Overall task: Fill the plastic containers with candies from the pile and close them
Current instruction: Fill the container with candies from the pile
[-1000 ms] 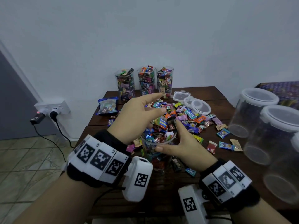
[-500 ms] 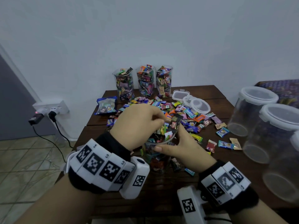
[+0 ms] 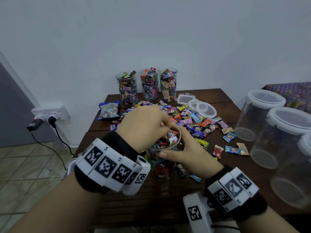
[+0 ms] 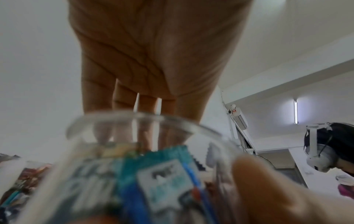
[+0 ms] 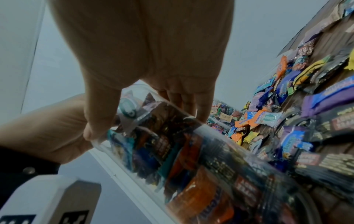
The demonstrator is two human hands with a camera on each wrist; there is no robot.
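Observation:
A clear plastic container [image 3: 165, 148], nearly full of wrapped candies, stands at the table's near middle. My right hand [image 3: 181, 148] grips its right side just under the rim, thumb across the front. My left hand [image 3: 151, 125] is on top of the mouth, its straight fingers [image 4: 145, 106] reaching down past the rim onto the candies inside. In the right wrist view the container [image 5: 191, 151] leans under my right hand [image 5: 149, 75]. The loose candy pile [image 3: 193, 120] lies just behind and to the right.
Three filled, lidless containers [image 3: 149, 84] stand at the back by the wall. Loose lids [image 3: 206, 110] lie beside them. Empty lidded containers [image 3: 259, 115] crowd the right edge. A blue candy bag [image 3: 109, 110] lies back left. A wall socket [image 3: 50, 113] with cables is left of the table.
My left hand came down from above the container and its fingers went into the mouth. My right hand has kept its grip on the container's side.

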